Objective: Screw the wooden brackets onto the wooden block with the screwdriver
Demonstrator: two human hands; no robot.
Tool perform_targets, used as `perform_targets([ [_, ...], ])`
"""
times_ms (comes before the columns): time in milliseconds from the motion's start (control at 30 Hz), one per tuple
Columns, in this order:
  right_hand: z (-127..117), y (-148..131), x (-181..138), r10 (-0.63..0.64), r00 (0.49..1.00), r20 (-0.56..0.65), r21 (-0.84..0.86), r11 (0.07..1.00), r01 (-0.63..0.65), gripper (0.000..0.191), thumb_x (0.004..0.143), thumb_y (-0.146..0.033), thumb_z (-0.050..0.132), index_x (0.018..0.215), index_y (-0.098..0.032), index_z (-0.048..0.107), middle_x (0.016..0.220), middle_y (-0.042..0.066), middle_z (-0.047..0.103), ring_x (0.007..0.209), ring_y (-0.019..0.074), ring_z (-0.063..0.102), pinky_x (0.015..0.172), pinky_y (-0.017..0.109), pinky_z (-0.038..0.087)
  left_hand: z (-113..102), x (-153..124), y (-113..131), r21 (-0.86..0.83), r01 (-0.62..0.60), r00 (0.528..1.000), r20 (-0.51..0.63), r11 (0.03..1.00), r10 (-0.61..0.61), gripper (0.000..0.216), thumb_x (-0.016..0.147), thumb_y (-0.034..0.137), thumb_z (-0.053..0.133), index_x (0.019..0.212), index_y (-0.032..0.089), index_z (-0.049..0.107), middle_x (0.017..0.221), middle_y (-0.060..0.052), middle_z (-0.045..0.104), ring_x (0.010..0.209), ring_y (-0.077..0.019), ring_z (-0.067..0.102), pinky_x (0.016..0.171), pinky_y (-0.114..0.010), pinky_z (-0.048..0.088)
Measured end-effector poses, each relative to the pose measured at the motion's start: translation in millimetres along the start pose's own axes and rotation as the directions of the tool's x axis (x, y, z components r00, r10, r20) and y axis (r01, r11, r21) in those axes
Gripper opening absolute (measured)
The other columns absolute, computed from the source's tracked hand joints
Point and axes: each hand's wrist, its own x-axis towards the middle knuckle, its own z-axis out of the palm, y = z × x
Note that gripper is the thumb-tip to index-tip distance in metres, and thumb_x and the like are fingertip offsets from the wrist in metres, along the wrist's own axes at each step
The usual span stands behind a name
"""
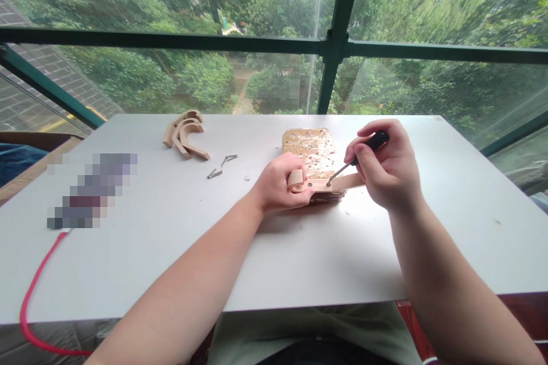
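daylight, bright, through windows (265, 80); pale glare on desk (471, 228); soft shadow toward front; pixelated patch (92, 191), left; wide-angle stretch at edges.

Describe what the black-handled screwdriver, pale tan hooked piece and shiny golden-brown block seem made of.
Black-handled screwdriver: smooth grip, probably plastic; grey shaft, likely steel. Hooked piece: apparently smooth, bare wood, from its even tan colour. Block: perhaps cardboard under glossy clear film, given layered edges and wrinkled glare.

The left hand (282, 183) grips a wooden hook (319, 186) on a block (308, 151); the right hand (389, 171) holds a screwdriver (377, 141) to it. Screws (215, 173) lie on the desk (107, 274) at the block's nine o'clock, curved pieces (197, 150) at ten.
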Motion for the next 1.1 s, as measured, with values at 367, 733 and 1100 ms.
perform_targets([
  [367, -0.3, -1.1, 0.6, -0.065, 0.997, 0.036, -0.045, 0.997, 0.067, 0.012, 0.097, -0.022, 0.056, 0.106, -0.026, 0.05, 0.069, -0.002, 0.059, 0.065, 0.0164, 0.059, 0.065, 0.035, 0.05, -0.9, 0.7, 1.0, -0.004, -0.004, 1.0, 0.004, 1.0, 0.004, 0.024, 0.064, 0.021, 0.074, 0.068, 0.021, 0.05, 0.076, -0.002, 0.061, 0.073, -0.0177, 0.056, 0.071, -0.033, 0.051],
  [733, -0.2, -4.8, -1.8, -0.012, 0.997, 0.07, -0.08, 0.997, 0.018, 0.016, 0.095, -0.028, 0.057, 0.109, -0.027, 0.049, 0.074, 0.0, 0.061, 0.071, 0.0183, 0.062, 0.071, 0.037, 0.053, -1.0, 0.5, 2.7, 0.001, 0.039, 0.999, 0.016, 0.999, -0.039, 0.023, 0.064, 0.022, 0.074, 0.069, 0.021, 0.052, 0.076, -0.001, 0.061, 0.075, -0.0178, 0.057, 0.073, -0.032, 0.052],
  [1100, -13.1, -6.4, -4.3, 0.016, 0.989, 0.145, -0.106, 0.994, -0.001, 0.044, 0.087, -0.016, 0.055, 0.129, -0.027, 0.05, 0.09, 0.004, 0.066, 0.08, 0.0199, 0.064, 0.062, 0.034, 0.05, -1.6, 0.7, 1.9, 0.037, 0.016, 1.0, -0.006, 0.999, -0.016, 0.021, 0.063, 0.025, 0.074, 0.07, 0.021, 0.055, 0.074, -0.001, 0.06, 0.072, -0.0173, 0.055, 0.068, -0.031, 0.049],
])
